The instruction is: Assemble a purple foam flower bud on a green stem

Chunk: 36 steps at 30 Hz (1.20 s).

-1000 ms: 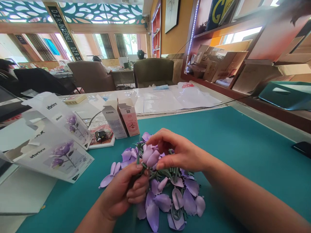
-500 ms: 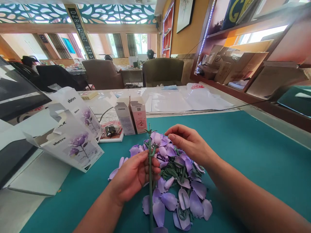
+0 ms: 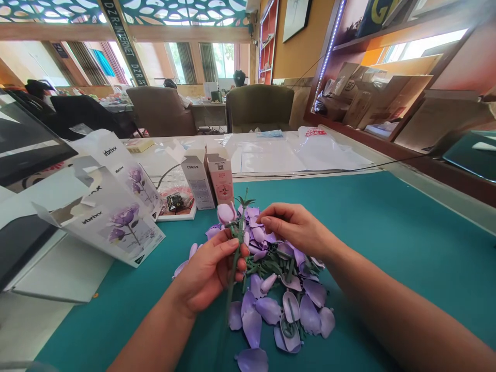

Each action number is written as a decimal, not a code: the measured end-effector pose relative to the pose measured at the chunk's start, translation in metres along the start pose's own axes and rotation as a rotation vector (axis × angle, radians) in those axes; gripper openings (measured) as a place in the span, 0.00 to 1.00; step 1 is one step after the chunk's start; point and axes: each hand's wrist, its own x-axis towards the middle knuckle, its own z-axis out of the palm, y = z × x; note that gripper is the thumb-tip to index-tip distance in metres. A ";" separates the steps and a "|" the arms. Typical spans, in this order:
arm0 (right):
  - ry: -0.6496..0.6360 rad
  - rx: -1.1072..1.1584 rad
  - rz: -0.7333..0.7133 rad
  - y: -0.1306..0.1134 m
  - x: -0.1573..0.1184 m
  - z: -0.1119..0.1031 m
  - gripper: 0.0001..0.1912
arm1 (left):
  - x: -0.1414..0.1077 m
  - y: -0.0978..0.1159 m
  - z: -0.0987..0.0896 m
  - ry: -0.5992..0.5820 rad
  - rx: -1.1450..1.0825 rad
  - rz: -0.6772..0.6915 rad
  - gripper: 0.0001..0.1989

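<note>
My left hand (image 3: 209,266) is closed around a long green artificial flower stem (image 3: 231,284), held tilted with its pointed leafy tip (image 3: 245,200) up. A small pinkish-purple flower bud (image 3: 226,213) stands out on the left side of the stem, above my left thumb. My right hand (image 3: 294,230) hovers to the right of the stem, its thumb and fingertips drawn together; anything between them is too small or hidden to make out. Beneath both hands spreads a loose pile of purple petals (image 3: 310,312) with green plastic pieces (image 3: 267,264) in its middle.
Opened white boxes printed with purple roses (image 3: 120,225) lean at the left. Two upright cartons (image 3: 221,181) stand behind the pile, beside a white-edged tray (image 3: 176,217) with a black packet. A green mat (image 3: 372,222) covers the desk. Chairs and people are farther back.
The stem has tilted, its top going right and its lower end left, and the bud now shows on its left side. My right hand has shifted slightly left.
</note>
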 end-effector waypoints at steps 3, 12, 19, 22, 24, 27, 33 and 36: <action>-0.004 -0.170 0.013 0.000 0.001 -0.009 0.10 | 0.002 0.000 -0.001 0.027 -0.023 0.048 0.04; -0.275 -0.884 0.002 0.005 -0.001 -0.007 0.08 | 0.003 0.004 0.000 0.087 -0.040 0.088 0.05; -0.400 -1.195 0.043 0.012 -0.003 0.012 0.07 | 0.005 0.000 -0.002 0.073 -0.055 0.063 0.07; -0.402 -1.222 0.031 0.017 -0.004 0.016 0.10 | 0.006 -0.003 -0.004 0.034 -0.070 0.059 0.06; -0.392 -1.204 0.022 0.019 -0.004 0.017 0.09 | 0.007 -0.005 -0.005 0.028 -0.073 0.056 0.05; -0.347 -1.076 -0.014 0.017 -0.004 0.014 0.06 | 0.008 -0.006 -0.005 0.028 -0.069 0.049 0.05; -0.151 -0.671 -0.003 0.004 -0.002 0.009 0.03 | 0.009 -0.008 -0.006 0.033 -0.072 0.034 0.05; -0.096 -0.540 0.013 0.001 -0.002 0.010 0.05 | 0.009 -0.009 -0.005 0.034 -0.068 0.019 0.05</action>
